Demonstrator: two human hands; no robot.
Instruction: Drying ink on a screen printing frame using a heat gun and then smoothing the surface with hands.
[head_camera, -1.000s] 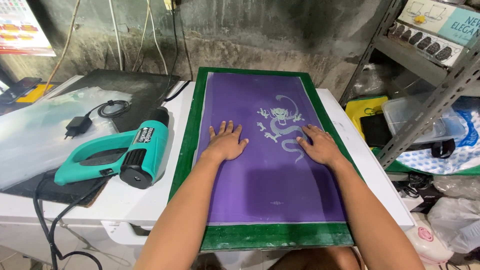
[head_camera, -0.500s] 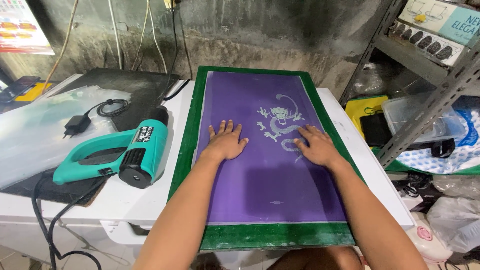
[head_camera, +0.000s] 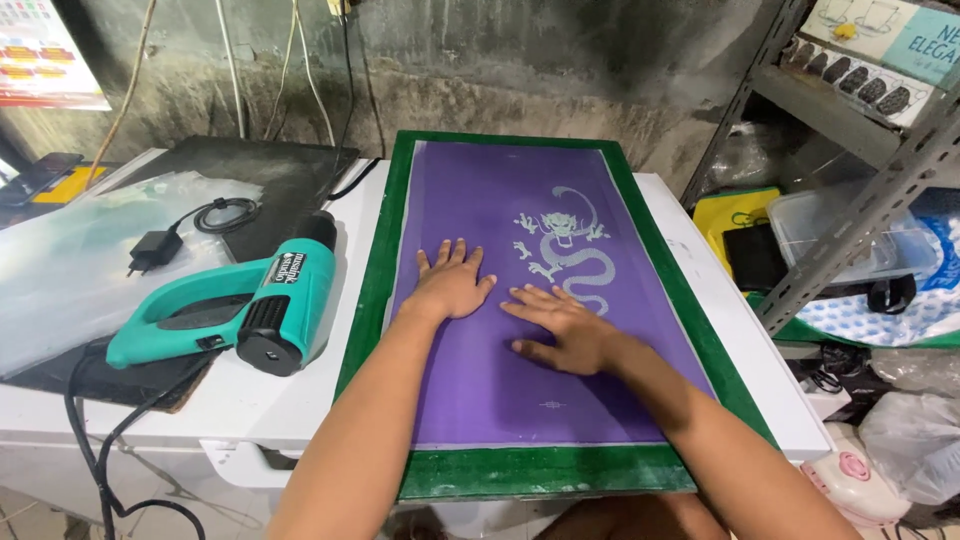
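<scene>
step: left hand (head_camera: 452, 285) and right hand (head_camera: 562, 328), both spread flat, press the purple mesh of the green-framed printing screen (head_camera: 385, 250)
next: likely even pressure beside the dragon stencil (head_camera: 565, 255) (heat gun (head_camera: 235, 305) lies apart)

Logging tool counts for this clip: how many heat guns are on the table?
1. The teal heat gun lies on its side left of the green-framed purple screen, beside the left hand. None other shows.

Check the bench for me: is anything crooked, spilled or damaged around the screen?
Nothing is spilled or broken. The green-framed screen lies flat and square on the white table, with the left hand and right hand flat on its purple mesh. One oddity: the teal heat gun lies on its side close beside the frame.
</scene>
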